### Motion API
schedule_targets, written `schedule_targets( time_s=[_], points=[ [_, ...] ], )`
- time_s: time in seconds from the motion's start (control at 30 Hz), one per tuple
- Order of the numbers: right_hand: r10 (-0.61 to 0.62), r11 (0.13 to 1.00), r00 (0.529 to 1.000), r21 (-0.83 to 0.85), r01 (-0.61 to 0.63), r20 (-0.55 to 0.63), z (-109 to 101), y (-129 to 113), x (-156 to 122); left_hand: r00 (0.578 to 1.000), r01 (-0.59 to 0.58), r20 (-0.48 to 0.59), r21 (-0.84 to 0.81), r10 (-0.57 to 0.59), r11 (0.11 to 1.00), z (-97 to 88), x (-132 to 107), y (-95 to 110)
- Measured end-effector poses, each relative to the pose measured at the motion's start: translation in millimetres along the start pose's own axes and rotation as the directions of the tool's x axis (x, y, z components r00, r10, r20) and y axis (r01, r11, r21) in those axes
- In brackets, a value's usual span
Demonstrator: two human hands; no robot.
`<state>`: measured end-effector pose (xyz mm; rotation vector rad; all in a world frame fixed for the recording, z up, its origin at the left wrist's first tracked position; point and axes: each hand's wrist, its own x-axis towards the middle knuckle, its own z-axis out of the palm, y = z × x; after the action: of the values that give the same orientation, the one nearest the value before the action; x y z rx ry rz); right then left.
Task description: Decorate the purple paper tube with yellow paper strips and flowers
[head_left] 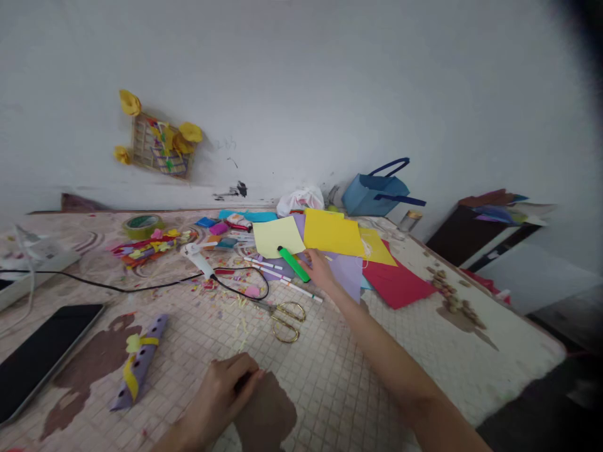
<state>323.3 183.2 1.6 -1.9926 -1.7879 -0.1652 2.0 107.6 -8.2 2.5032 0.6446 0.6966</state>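
Note:
My right hand (321, 270) reaches out across the table, its fingers closed at the side of a bright green highlighter (294, 265) with a black end. The fingertips are partly hidden behind it. Under the highlighter's far end lies a pale yellow sheet (277, 235); purple paper (346, 271) spreads beneath my wrist. Close to the table's near side, my left hand (230, 383) rests with its fingers curled in and nothing visible in them. Gold-handled scissors (286, 321) lie between the two hands.
Yellow sheets (332, 232) and red paper (398, 282) lie to the right. A white glue gun (198, 260) trails a black cable. Farther left are green tape (142, 226), a phone (47, 351) and a decorated purple paper roll (141, 364). A blue bag (372, 194) stands by the wall.

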Motion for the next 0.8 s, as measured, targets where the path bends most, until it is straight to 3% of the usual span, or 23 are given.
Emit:
schedule_targets(
  time_s=[0.2, 0.33, 0.47, 0.67, 0.8],
  points=[
    [-0.059, 0.985, 0.963, -0.141, 0.099, 0.264, -59, 51, -59, 1.0, 0.019, 0.026, -0.052, -0.017, 0.998, 1.2, 1, 1],
    [-0.035, 0.955, 0.938, -0.264, 0.133, 0.345, -64, 54, -80, 0.999, 0.03, 0.02, -0.071, -0.029, 0.997, 2.4, 2, 0],
    [0.011, 0.923, 0.946, -0.366, 0.115, 0.323, -63, 58, -64, 0.999, 0.045, 0.008, -0.088, -0.045, 0.995, 2.4, 3, -1],
    [0.046, 0.888, 0.98, -0.457, 0.049, 0.193, -89, 77, -11, 0.998, 0.059, 0.022, -0.109, -0.056, 0.992, 2.7, 3, -1],
    [0.052, 0.863, 0.991, -0.506, 0.016, 0.12, -100, 77, 6, 0.998, 0.061, 0.027, -0.103, -0.059, 0.993, 2.9, 3, -2]
  ],
)
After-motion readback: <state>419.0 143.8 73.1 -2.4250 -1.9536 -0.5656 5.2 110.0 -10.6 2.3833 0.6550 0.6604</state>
